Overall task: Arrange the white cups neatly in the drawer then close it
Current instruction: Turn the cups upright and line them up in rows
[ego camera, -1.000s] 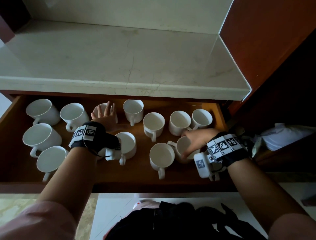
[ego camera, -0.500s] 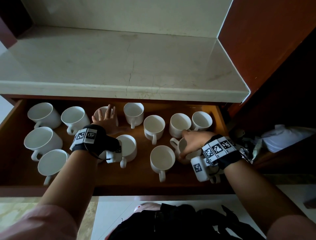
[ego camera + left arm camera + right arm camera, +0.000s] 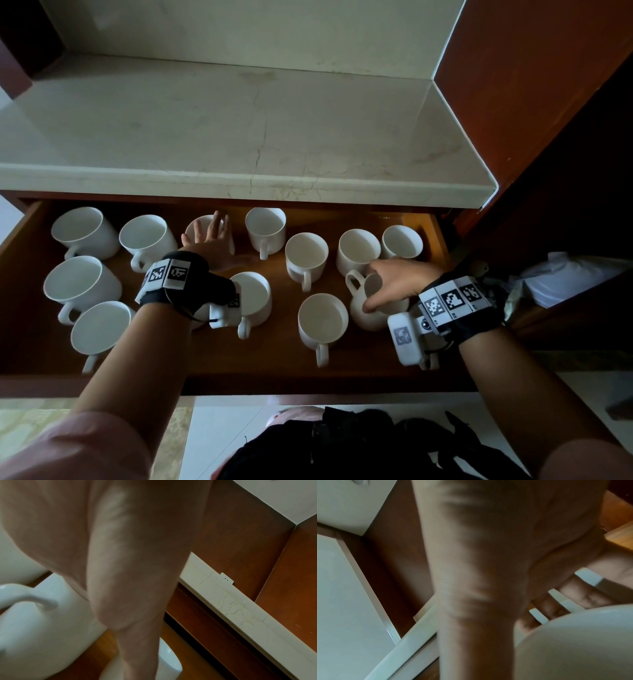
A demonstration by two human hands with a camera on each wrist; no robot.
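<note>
Several white cups stand upright in the open wooden drawer (image 3: pixel 281 353). My left hand (image 3: pixel 209 235) lies with straight, spread fingers on top of a cup (image 3: pixel 197 224) in the back row. The left wrist view shows that palm (image 3: pixel 123 574) above a cup with its handle (image 3: pixel 34 628). My right hand (image 3: pixel 387 286) grips a cup (image 3: pixel 366 313) at the right front. Its fingers curl over the rim and its thumb lies on the side. This cup is tilted, with its handle (image 3: pixel 354 278) to the upper left. In the right wrist view its fingers (image 3: pixel 573 592) hook over the cup's rim (image 3: pixel 582 642).
A pale stone countertop (image 3: pixel 239 137) overhangs the drawer's back. A red-brown cabinet wall (image 3: pixel 531 85) stands on the right, with a white bundle (image 3: pixel 575 277) beside the drawer. Dark cloth (image 3: pixel 359 445) lies below the drawer front. Bare wood shows at the drawer's front middle.
My right hand has tipped and turned its cup, so the handle has swung a little up and back. The left hand stays on the back-row cup.
</note>
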